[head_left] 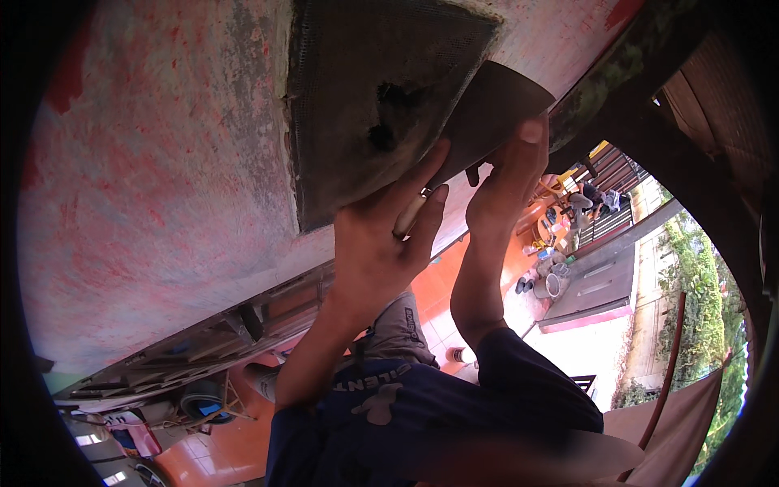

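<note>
Both hands are raised against a pink, red-stained plastered surface. A dark grey mesh patch with a ragged hole is fixed on it. My left hand is shut on a wooden tool handle with a metal ring, its fingertips touching the lower edge of the mesh. A flat brown blade-like sheet lies against the surface just right of the mesh. My right hand presses on that sheet with its fingertips. Whether the handle and the sheet are one tool is hidden by the hands.
Orange floor tiles lie below. Buckets and pots stand near a barred gate, where another person sits. Stacked boards run along the lower left. A green hedge and a brown cloth are at right.
</note>
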`<state>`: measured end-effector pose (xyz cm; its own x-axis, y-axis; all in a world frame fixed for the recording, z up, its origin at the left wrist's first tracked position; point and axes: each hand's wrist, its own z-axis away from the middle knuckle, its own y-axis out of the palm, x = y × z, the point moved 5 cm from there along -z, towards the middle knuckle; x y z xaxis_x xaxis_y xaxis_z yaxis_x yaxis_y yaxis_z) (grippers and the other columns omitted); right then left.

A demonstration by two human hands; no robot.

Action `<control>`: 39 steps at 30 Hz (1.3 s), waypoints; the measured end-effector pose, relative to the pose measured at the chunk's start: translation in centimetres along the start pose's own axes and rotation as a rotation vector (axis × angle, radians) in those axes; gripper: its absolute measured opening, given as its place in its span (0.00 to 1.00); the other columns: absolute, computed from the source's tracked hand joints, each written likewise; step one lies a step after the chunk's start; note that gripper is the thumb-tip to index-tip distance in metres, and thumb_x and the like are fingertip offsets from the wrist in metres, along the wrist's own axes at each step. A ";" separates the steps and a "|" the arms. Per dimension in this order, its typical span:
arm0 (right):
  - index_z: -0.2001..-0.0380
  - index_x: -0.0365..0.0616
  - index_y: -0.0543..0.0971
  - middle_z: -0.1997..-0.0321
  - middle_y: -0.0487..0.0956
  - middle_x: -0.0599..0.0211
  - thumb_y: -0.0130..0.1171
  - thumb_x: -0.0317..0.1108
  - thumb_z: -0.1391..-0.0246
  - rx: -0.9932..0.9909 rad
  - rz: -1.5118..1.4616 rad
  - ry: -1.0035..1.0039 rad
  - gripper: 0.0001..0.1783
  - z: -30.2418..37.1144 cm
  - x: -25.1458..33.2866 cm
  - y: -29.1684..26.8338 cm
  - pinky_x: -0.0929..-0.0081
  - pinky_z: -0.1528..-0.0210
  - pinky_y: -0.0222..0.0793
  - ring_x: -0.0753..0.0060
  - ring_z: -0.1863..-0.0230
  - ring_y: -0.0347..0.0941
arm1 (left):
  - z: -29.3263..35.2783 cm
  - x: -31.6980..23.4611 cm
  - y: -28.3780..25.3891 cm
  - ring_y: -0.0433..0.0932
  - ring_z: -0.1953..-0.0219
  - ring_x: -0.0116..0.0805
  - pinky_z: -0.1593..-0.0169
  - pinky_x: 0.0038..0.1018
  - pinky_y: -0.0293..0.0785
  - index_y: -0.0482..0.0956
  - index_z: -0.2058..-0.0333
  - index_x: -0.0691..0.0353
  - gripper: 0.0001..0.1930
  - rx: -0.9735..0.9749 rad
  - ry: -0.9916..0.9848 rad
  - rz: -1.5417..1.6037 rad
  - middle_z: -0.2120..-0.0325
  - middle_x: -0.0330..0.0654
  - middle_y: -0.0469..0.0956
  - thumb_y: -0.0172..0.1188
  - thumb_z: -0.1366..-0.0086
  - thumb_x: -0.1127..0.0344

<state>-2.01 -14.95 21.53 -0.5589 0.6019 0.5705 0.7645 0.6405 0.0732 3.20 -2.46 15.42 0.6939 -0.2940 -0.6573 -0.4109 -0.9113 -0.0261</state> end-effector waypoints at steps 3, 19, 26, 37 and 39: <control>0.52 0.34 0.71 0.67 0.80 0.66 0.54 0.34 0.35 -0.041 0.148 -0.123 0.15 -0.4 0.1 0.5 0.82 0.72 0.67 0.82 0.70 0.73 | -0.1 0.2 0.3 0.69 0.75 0.25 0.68 0.24 0.68 0.80 0.46 0.62 0.19 0.015 -0.004 -0.037 0.74 0.44 0.80 0.62 0.36 0.73; 0.54 0.35 0.67 0.66 0.80 0.60 0.53 0.24 0.40 -0.116 0.100 -0.208 0.12 -0.5 0.4 1.9 0.87 0.73 0.69 0.83 0.70 0.76 | -0.7 1.4 0.2 0.84 0.60 0.32 0.54 0.27 0.77 0.78 0.46 0.66 0.20 0.038 -0.010 0.184 0.62 0.55 0.84 0.59 0.37 0.77; 0.53 0.36 0.60 0.67 0.80 0.61 0.54 0.22 0.41 -0.196 -0.045 -0.192 0.17 -0.6 0.1 2.4 0.91 0.73 0.62 0.86 0.72 0.71 | -1.4 1.0 -0.4 0.83 0.56 0.32 0.50 0.26 0.75 0.78 0.45 0.68 0.21 0.075 -0.002 0.231 0.59 0.54 0.84 0.59 0.38 0.78; 0.52 0.36 0.60 0.66 0.78 0.57 0.54 0.20 0.42 -0.256 -0.126 -0.215 0.18 -1.6 1.1 3.1 0.88 0.64 0.64 0.81 0.66 0.72 | -2.4 0.6 -0.5 0.80 0.60 0.26 0.52 0.23 0.74 0.78 0.46 0.67 0.20 0.105 -0.083 0.271 0.64 0.52 0.83 0.59 0.38 0.76; 0.52 0.36 0.60 0.65 0.79 0.55 0.54 0.20 0.43 -0.265 -0.131 -0.207 0.18 -2.0 1.2 2.8 0.86 0.60 0.67 0.78 0.63 0.74 | -2.5 0.5 -0.2 0.83 0.58 0.30 0.52 0.25 0.75 0.78 0.45 0.67 0.21 0.130 -0.118 0.216 0.63 0.55 0.83 0.59 0.38 0.76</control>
<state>0.08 -13.36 24.05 -0.6900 0.6242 0.3665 0.7238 0.5889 0.3596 5.09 -3.15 17.00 0.5115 -0.4355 -0.7408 -0.6199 -0.7840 0.0329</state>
